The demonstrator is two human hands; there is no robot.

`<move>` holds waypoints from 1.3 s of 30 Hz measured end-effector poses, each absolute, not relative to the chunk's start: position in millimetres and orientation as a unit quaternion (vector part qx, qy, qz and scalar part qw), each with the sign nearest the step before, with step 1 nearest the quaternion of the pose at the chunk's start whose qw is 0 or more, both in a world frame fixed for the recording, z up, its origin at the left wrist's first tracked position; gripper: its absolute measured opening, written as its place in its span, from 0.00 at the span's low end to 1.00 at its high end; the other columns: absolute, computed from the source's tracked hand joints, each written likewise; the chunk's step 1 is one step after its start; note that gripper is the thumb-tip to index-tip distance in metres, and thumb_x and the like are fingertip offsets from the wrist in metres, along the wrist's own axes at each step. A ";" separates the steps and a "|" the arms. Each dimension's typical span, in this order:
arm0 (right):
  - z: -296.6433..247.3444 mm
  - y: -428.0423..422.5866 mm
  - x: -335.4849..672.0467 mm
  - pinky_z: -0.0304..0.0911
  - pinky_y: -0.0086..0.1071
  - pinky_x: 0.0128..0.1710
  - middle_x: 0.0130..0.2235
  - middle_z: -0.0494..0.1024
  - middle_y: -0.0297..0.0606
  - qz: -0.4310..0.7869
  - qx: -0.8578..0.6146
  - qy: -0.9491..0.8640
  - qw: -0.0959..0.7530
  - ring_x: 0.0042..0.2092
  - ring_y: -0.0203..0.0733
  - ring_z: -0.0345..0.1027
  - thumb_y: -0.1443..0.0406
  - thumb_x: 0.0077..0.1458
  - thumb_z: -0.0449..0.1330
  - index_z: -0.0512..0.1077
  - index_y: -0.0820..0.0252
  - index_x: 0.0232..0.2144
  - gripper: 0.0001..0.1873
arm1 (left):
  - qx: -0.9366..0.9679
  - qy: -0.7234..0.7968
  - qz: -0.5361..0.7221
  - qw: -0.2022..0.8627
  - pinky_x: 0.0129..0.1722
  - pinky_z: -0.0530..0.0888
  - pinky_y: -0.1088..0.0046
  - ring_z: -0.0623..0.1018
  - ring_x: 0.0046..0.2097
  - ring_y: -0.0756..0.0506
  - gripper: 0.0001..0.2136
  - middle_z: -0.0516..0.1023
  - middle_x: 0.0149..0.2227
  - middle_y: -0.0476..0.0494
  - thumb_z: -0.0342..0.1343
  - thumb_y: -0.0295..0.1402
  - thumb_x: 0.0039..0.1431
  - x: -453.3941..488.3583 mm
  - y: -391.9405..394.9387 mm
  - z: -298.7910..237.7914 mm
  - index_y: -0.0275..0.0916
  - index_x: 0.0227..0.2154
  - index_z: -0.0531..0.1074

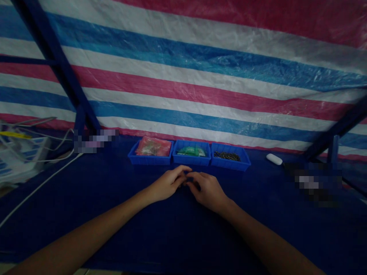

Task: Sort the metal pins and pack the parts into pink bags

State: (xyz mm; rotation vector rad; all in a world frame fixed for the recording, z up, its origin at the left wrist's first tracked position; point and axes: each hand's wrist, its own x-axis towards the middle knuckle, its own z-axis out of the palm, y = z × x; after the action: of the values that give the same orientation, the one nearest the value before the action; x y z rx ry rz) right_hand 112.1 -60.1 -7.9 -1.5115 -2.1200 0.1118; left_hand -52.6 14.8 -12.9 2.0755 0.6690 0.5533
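Note:
My left hand (pixel 168 184) and my right hand (pixel 208 190) meet over the dark blue table (pixel 177 233), fingertips almost touching. Both have their fingers curled inward in a pinch. Whatever lies between the fingertips, if anything, is too small and dim to make out. Just beyond the hands stands a row of blue bins. The left bin (pixel 151 160) holds a pink-red plastic bag (pixel 156 147) with small pieces showing. Green plastic packets (pixel 190 151) lie in the middle bin (pixel 191 159). Inside the right bin (pixel 231 165) are many small dark metal pieces, like screws (pixel 226 156).
A white rounded case (pixel 274 159) lies to the right of the bins, near a dark blurred object. At the left are a white rack (pixel 25 152) and a white cable (pixel 43 186). Blue frame posts (pixel 61 68) stand before a striped plastic sheet (pixel 200 80).

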 end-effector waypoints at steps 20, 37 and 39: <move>0.1 -62.1 114.6 0.57 0.30 0.32 0.32 0.77 0.38 -0.012 -0.616 -0.752 0.236 0.33 0.40 0.71 0.66 0.60 0.50 0.70 0.59 0.36 0.09 | 0.810 0.320 0.295 0.393 0.27 0.67 0.76 0.73 0.26 0.50 0.12 0.74 0.24 0.52 0.51 0.38 0.56 -48.7 12.2 -10.0 0.38 0.40 0.67; 0.1 -57.6 125.8 0.55 0.28 0.32 0.32 0.76 0.35 -0.039 -0.567 -0.781 0.258 0.33 0.37 0.69 0.66 0.59 0.53 0.69 0.59 0.36 0.06 | 0.888 0.292 0.301 0.188 0.30 0.67 0.75 0.73 0.29 0.50 0.12 0.74 0.26 0.48 0.44 0.33 0.62 -42.9 7.2 -8.0 0.36 0.28 0.69; 1.2 -58.4 124.8 0.56 0.28 0.33 0.33 0.77 0.36 -0.045 -0.572 -0.778 0.257 0.34 0.38 0.70 0.65 0.59 0.52 0.69 0.58 0.36 0.07 | 0.890 0.278 0.312 0.184 0.32 0.68 0.75 0.74 0.30 0.49 0.09 0.75 0.28 0.48 0.46 0.33 0.61 -43.1 7.9 -9.0 0.36 0.32 0.69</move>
State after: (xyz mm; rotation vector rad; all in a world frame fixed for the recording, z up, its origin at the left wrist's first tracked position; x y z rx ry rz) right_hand 124.8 -58.4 1.2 -1.5511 -2.1097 -0.1208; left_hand -43.1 7.9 -9.0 2.5093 0.7835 0.8795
